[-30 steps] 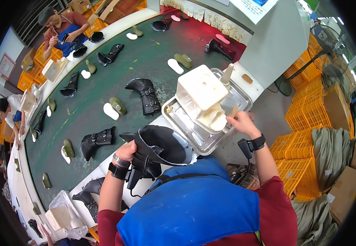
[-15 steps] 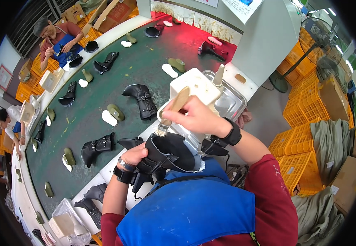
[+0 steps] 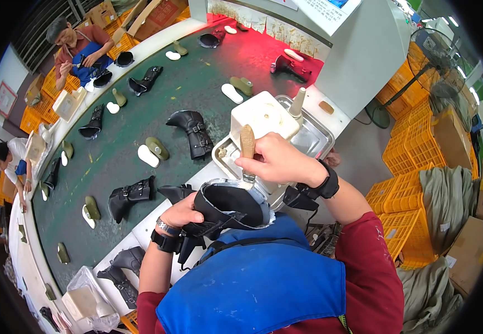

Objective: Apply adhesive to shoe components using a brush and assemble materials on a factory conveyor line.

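Note:
My left hand (image 3: 181, 212) grips a black boot (image 3: 211, 214), tilted so that its wide open top points up and right. Pale liquid coats the rim of the shaft. My right hand (image 3: 277, 158) holds a brush (image 3: 247, 143) by its wooden handle, bristles down against the far right part of the rim. Just beyond the brush, a cream container (image 3: 264, 114) stands in a metal tray (image 3: 316, 131). Another black boot (image 3: 176, 192) lies behind my left hand, partly hidden.
A curved green work surface (image 3: 135, 133) carries black boots (image 3: 191, 133), olive pieces (image 3: 157, 148) and white pieces (image 3: 147, 156). Two people work along its far left side. Orange crates (image 3: 402, 195) and a fan (image 3: 436, 50) stand at right. A bagged cream container (image 3: 80, 302) is lower left.
My right hand has carried the brush rightward along the boot's rim, and its handle is now more upright. The boot has turned so more of its opening shows.

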The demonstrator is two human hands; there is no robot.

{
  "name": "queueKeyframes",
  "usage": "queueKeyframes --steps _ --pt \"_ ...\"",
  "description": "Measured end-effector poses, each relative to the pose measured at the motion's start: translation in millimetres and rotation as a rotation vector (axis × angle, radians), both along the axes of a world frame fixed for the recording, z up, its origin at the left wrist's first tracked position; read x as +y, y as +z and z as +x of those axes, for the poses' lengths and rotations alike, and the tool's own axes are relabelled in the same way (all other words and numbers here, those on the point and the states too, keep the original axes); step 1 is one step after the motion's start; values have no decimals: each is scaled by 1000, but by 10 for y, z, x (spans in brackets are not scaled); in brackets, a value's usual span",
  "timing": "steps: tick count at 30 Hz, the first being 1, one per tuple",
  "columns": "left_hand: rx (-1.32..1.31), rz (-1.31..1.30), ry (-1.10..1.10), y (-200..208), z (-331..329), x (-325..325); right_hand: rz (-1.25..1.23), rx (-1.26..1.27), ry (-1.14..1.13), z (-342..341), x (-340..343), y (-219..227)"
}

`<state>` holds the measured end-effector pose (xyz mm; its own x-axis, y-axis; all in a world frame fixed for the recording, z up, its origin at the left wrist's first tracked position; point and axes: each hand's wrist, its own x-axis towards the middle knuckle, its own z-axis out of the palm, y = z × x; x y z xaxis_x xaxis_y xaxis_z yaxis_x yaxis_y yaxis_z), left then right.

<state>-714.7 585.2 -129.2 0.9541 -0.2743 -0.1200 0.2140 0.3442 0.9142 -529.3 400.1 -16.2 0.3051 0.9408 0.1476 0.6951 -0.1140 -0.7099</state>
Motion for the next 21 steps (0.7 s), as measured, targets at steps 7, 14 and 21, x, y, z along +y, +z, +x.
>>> queueKeyframes --steps 7,14,21 --pt "10 11 15 -26 -15 -15 63 46 48 -23 113 -76" --pt "49 -28 66 -56 -94 26 343 194 75 -178 253 -267" --pt "0 50 54 55 -140 133 423 521 -39 -102 122 -193"
